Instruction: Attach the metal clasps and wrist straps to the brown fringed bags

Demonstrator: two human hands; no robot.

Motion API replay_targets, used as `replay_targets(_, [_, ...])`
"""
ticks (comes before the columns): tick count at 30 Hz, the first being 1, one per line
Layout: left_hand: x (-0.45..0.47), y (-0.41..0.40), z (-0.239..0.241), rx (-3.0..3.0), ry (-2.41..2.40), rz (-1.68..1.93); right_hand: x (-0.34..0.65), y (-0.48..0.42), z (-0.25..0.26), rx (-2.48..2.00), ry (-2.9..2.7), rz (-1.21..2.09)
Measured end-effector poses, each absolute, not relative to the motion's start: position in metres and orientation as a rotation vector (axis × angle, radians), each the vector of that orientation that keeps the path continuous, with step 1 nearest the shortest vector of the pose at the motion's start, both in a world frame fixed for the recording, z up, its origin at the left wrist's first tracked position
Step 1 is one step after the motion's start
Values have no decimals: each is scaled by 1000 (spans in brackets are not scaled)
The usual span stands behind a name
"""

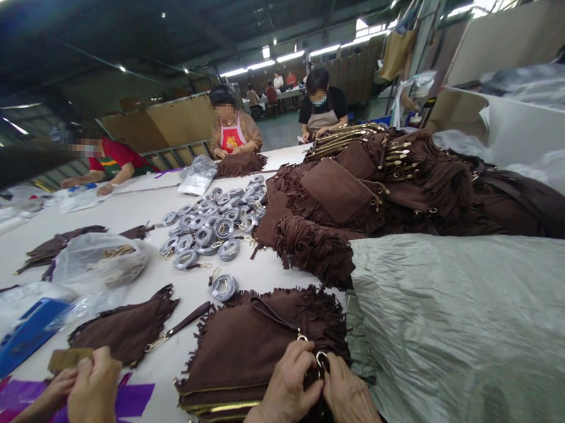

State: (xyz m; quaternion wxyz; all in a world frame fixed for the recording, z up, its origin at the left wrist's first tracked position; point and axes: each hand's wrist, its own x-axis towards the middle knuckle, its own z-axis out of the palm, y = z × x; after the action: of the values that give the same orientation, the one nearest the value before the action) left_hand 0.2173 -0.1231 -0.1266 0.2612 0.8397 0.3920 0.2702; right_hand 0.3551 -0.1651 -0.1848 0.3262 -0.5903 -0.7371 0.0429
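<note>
A stack of dark brown fringed pouches (242,348) with gold zippers lies in front of me on the white table. At its right side, my left hand (289,379) has its fingers closed on the gold clasp (302,336) of a brown wrist strap (272,313). Close beside it, my right hand (351,395) grips a gold ring (322,357) with dark brown material hanging below. How the clasp and ring meet is hidden by my fingers. One coiled, grey-wrapped strap (224,287) with a gold hook lies just beyond the stack.
At left, a co-worker's hands (89,378) hold a brown card (69,359) near another fringed pouch (127,326). A blue tape dispenser (27,337) stands there. Several coiled straps (205,236) lie mid-table. A large pouch heap (340,192) and greenish plastic sheeting (470,322) occupy the right.
</note>
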Motion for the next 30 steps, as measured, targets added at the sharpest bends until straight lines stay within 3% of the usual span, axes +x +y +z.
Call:
replay_targets(13, [213,-125,-134,2478,992,650,357,-168,-188,-1478,-1894,-11])
replay_targets(30, [215,-122,-129,2127,1134,617,358,-168,-181,-1468,-1954,-24])
